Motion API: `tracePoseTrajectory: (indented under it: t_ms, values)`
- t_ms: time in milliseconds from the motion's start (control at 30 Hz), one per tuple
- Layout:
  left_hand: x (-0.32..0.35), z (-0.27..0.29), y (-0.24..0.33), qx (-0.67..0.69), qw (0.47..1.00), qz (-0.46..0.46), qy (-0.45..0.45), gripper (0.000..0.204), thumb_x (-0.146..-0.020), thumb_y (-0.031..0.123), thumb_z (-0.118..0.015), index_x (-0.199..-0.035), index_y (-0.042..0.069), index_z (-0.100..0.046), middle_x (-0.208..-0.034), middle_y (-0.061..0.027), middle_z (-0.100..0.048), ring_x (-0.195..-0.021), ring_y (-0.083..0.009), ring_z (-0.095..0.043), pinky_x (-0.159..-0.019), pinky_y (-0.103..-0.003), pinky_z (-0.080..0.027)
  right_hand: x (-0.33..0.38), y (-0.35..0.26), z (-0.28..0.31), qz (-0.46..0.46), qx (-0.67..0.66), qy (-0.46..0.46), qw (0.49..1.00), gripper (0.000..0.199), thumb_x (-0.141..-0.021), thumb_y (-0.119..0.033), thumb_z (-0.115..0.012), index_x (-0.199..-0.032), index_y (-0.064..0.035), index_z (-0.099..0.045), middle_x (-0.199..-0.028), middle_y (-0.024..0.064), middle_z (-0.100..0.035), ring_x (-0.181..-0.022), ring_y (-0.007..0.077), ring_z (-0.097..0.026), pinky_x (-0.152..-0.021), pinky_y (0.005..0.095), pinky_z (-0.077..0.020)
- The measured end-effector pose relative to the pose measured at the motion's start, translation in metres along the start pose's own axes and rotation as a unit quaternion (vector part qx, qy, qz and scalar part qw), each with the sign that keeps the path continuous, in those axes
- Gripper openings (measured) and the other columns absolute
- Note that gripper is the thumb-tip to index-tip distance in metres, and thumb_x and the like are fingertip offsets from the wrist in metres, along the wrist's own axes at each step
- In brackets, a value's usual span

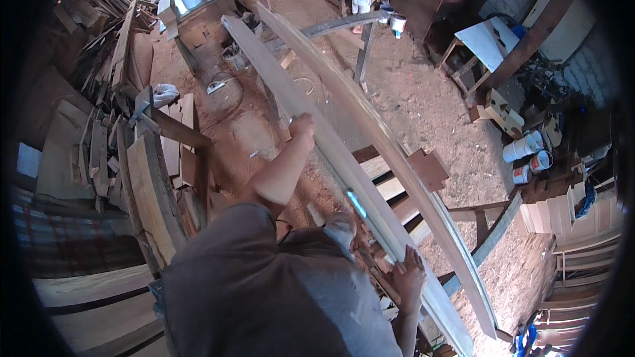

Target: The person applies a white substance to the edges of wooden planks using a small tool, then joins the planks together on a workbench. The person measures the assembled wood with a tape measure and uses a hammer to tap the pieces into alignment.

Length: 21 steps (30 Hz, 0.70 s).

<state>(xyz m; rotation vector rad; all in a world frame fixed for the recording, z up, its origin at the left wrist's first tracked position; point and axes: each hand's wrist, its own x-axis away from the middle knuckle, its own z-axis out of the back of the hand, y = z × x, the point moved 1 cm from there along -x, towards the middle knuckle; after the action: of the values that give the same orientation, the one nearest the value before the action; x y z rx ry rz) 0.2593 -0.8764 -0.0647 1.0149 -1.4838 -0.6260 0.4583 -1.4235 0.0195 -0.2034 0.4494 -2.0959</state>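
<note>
Along the edge of a long plank [347,168], left hand [302,125] and right hand [409,270] hold on, well apart.

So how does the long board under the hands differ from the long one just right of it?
The left board has the left hand and right hand on it; the right board has neither.
The left board looks fairly even greyish-brown, the right board streaked with yellow.
A brown block juts out beside the right board, none beside the left board.
Shared: both long, narrow, wooden.
</note>
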Motion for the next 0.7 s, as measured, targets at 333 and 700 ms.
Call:
tracePoseTrajectory:
  t_ms: [333,700]
  values:
    - [0.001,0.075,-0.041,0.148,0.974,0.127,-0.113,0.061,-0.11,0.04,-0.066,-0.157,0.005,-0.051,-0.155,-0.0199,-0.058,-0.138,-0.0378,-0.062,-0.115,-0.062,-0.052,-0.078,0.01,-0.035,-0.003,-0.043,-0.197,0.979,0.092,-0.089,-0.051,-0.086,-0.16,-0.0029,-0.052,-0.154,0.0315,-0.058,-0.145,0.0498,-0.053,-0.121,0.0572,-0.0441]
    - [0.028,0.06,0.009,0.185,0.953,0.203,-0.124,0.083,-0.109,0.07,-0.049,-0.169,0.014,-0.038,-0.172,-0.0176,-0.042,-0.155,-0.0361,-0.045,-0.125,-0.06,-0.041,-0.17,0.012,-0.11,-0.18,-0.135,-0.422,0.878,0.07,-0.086,-0.063,-0.09,-0.108,0.0021,-0.077,-0.081,0.009,-0.072,-0.074,0.019,-0.066,-0.068,0.0404,-0.0536]
